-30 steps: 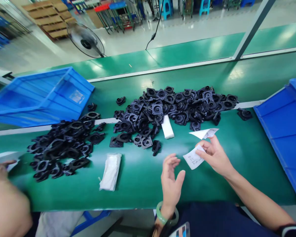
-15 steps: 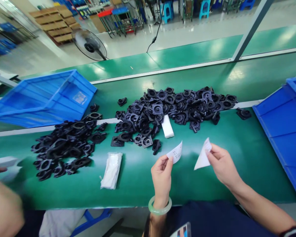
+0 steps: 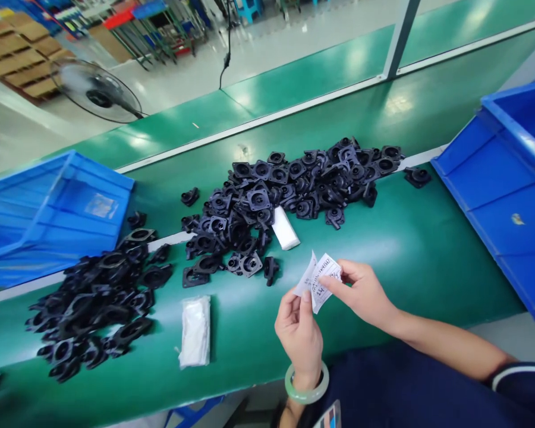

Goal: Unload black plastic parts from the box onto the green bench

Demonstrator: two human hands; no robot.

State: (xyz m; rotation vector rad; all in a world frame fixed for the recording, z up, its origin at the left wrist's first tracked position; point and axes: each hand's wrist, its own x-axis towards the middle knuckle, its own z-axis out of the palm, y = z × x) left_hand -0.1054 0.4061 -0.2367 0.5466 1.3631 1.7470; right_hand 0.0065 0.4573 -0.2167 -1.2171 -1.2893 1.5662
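Between thumb and fingers, my left hand (image 3: 299,330) pinches a small white paper slip (image 3: 305,279). A second slip with handwriting, a paper label (image 3: 326,284), is pinched in my right hand (image 3: 361,291). The two papers meet or overlap in front of me, above the green table (image 3: 410,249). Beyond my hands lies a heap of black plastic housings (image 3: 258,199), with a white packet (image 3: 286,229) against its near edge. A plastic-wrapped white bundle (image 3: 195,331) rests to the left of my left hand.
Another pile of black parts (image 3: 93,297) lies at left, beside a tilted blue bin (image 3: 49,208). A second blue bin (image 3: 485,178) stands at right. Behind the table are a fan (image 3: 98,95), a hanging cable (image 3: 226,59) and a metal post (image 3: 399,41).
My right hand has moved left, bringing its slip to the one in my left hand, and its writing now shows. The view has shifted and tilted; the other person's arm at left is gone.
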